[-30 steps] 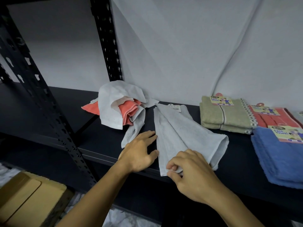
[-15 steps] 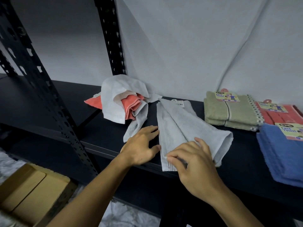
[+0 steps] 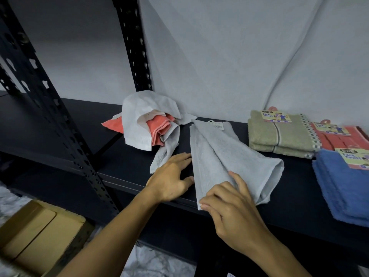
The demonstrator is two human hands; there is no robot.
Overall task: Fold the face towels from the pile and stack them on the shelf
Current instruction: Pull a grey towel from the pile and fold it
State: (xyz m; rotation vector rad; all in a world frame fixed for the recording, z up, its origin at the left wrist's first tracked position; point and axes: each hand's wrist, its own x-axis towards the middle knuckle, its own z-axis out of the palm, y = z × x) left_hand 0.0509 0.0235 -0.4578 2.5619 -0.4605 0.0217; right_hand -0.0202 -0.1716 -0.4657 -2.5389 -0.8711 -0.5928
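Pressing down on the grey face towel (image 3: pixel 229 156), I have both hands at work on the dark shelf (image 3: pixel 123 170). My left hand (image 3: pixel 169 180) lies flat on the shelf board with its fingers straight and a little spread, the fingertips (image 3: pixel 186 156) touching the towel's left edge and the thumb reaching toward the same edge lower down. My right hand (image 3: pixel 231 212) sits at the towel's near corner, by the front lip of the shelf; its fingers are curled, the forefinger laid along a fold and the others bent over the cloth, and I seem to be pinching the corner, though my knuckles hide the actual contact.

That towel is partly folded, lying in long pleats that fan from a narrow end near the back wall toward me, with a white barcode tag (image 3: pixel 216 124) at its far end. Its right side is doubled over into a loose loop.

Just beside it to the left sits the unfolded pile (image 3: pixel 143 124): a white towel draped over a coral one, with a pale grey strip trailing toward my left hand. To the right stand the folded ones: an olive towel (image 3: pixel 279 136) with a paper label, a red towel (image 3: pixel 339 138) behind, and a blue stack (image 3: pixel 343 188) nearest me. Below, on the floor, is a cardboard box (image 3: pixel 36 232).
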